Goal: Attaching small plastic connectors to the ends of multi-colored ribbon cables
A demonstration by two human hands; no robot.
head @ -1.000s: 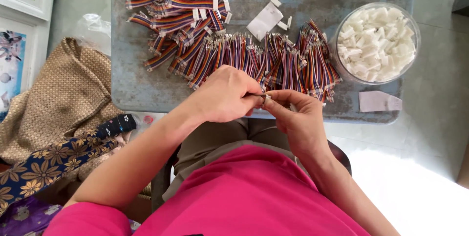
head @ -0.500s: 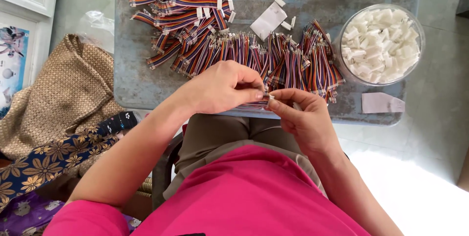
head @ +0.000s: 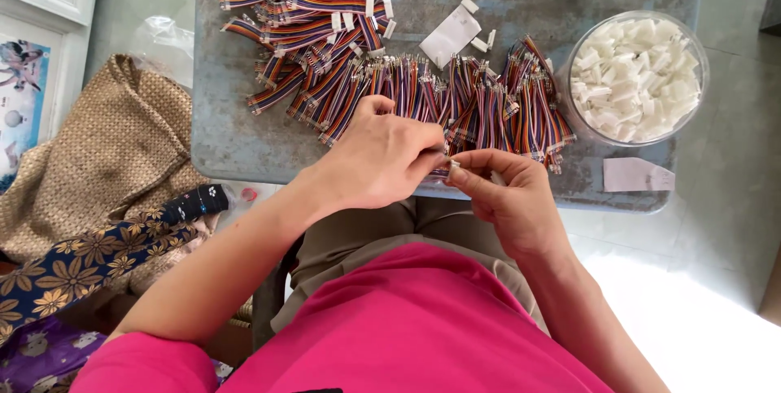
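My left hand (head: 382, 157) and my right hand (head: 508, 194) meet at the near edge of a grey table (head: 244, 149). The fingertips of both pinch one small piece between them, a short multicoloured ribbon wire (head: 443, 167) with a small white plug at its end. Most of it is hidden by my fingers. Just beyond my hands lies a row of striped wire bundles (head: 488, 104). A larger heap of the same wires (head: 317, 10) sits at the far left of the table.
A clear round bowl (head: 639, 76) full of small white plastic connectors stands at the table's right. A white slip (head: 449, 35) and a paper tag (head: 639, 175) lie on the table. A woven bag (head: 106, 157) and floral cloth (head: 89, 255) lie on the floor, left.
My hands have stayed together at the table edge, with only small finger movements on the wire piece. The view has shifted slightly.
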